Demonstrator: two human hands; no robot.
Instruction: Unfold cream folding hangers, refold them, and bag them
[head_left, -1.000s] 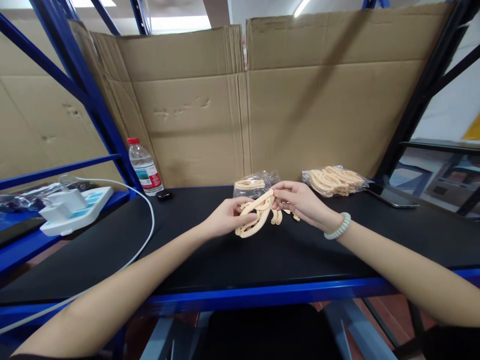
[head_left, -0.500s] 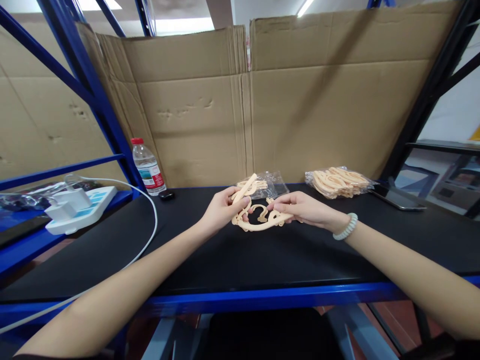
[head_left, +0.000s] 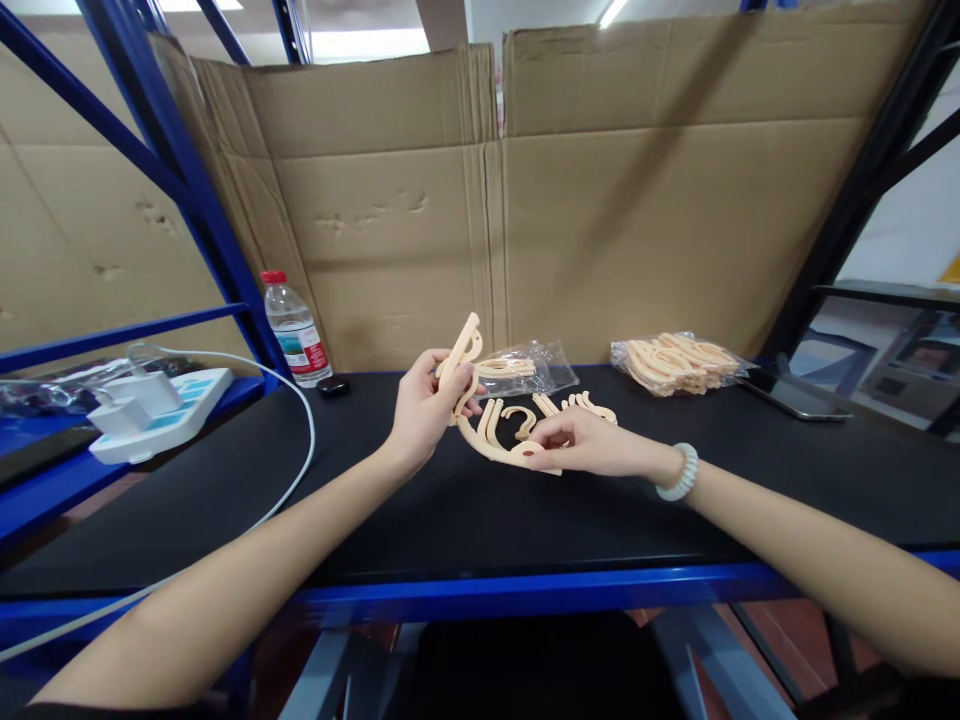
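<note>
My left hand (head_left: 429, 408) is closed around one arm of a beige plastic folding clothes hanger (head_left: 480, 440), that arm tilted up. My right hand (head_left: 581, 442) pinches the hanger's other arm, the end with a round hole, low over the black tabletop. Between my hands a hook (head_left: 519, 418) shaped like a question mark shows, and I cannot tell whether it is joined to the hanger. Behind my right hand lie several more beige hanger pieces (head_left: 592, 404), partly hidden by it.
An opened clear plastic bag (head_left: 551, 365) with beige pieces lies behind my hands. A full bag of beige pieces (head_left: 679, 362) and a phone (head_left: 799, 396) are at the right. A water bottle (head_left: 296, 335), a white cable (head_left: 311, 440) and a power strip (head_left: 169, 415) stand left.
My left hand has moved left and up, swinging its hanger arm higher. My right hand has shifted slightly left and down, and the hanger is spread wider, uncovering pieces behind it.
</note>
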